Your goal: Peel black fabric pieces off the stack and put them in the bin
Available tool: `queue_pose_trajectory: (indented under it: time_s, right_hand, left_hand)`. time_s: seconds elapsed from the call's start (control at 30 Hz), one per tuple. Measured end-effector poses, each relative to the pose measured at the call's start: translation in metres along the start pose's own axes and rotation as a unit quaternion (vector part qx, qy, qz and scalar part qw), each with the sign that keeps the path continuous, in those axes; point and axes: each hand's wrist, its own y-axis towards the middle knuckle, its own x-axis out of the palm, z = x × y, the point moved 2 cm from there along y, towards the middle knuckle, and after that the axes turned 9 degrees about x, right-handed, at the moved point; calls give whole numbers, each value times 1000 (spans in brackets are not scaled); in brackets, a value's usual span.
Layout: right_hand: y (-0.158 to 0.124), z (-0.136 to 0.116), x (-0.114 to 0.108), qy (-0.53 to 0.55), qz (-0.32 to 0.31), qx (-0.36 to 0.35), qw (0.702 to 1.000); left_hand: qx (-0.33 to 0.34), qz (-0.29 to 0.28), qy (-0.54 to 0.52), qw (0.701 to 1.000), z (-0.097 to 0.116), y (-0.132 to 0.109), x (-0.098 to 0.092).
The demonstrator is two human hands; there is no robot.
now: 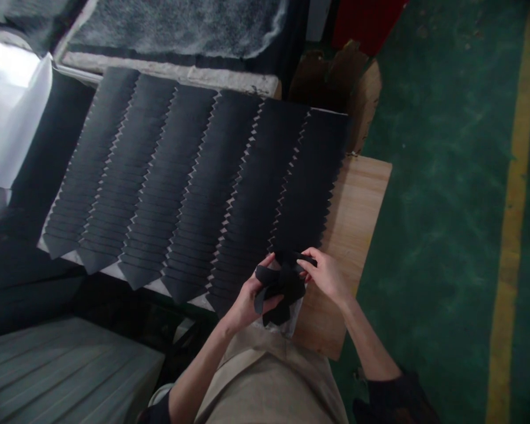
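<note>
My left hand is closed around a small bundle of black pointed strips, held just above my lap. Fingers of my right hand pinch the top strip of that bundle at its right end. Directly beyond both hands lie several overlapping rows of the same black strips, fanned like shingles across a wooden board. The bundle sits at the near end of the rightmost row. A bit of clear plastic shows under the bundle.
The board's bare right part juts over a green floor with a yellow line. A cardboard box stands behind the board. White sheet at left, grey fleece at the back, a grey slatted surface at lower left.
</note>
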Motion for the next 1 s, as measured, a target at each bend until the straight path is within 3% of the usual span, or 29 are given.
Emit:
queue_pose_trajectory:
  time_s: [0.5, 0.73, 1.0]
  right_hand:
    - [-9, 27, -15, -18, 75, 50, 996]
    - [-9, 28, -16, -10, 36, 35, 999]
    - [-13, 16, -19, -103, 87, 4, 991]
  left_hand:
    - [-36, 17, -2, 999, 2, 4, -3]
    - [-41, 14, -5, 999, 4, 4, -4]
    - [-58, 11, -10, 998, 0, 4, -6]
